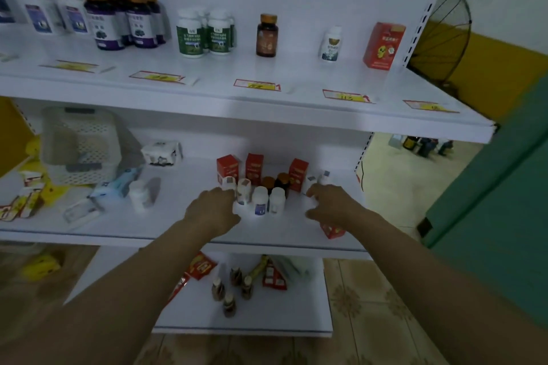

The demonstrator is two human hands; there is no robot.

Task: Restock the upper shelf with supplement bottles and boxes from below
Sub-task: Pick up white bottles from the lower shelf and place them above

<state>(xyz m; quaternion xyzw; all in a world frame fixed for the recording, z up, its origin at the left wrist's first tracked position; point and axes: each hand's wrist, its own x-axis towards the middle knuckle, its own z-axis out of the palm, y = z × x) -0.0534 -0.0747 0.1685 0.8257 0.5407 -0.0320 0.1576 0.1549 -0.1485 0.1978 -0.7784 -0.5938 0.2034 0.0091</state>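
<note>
White mesh basket [80, 142] far left; black fan [444, 27] far right.

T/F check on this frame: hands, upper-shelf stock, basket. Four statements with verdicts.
1. The left hand and right hand both reach among the white bottles on the middle shelf. True.
2. The upper shelf holds three red boxes. False: one red box stands there, at its right end.
3. The amber bottle on the upper shelf stands upright, apart from its neighbours. True.
4. The white basket sits on the upper shelf. False: it is on the middle shelf, at the left.
</note>
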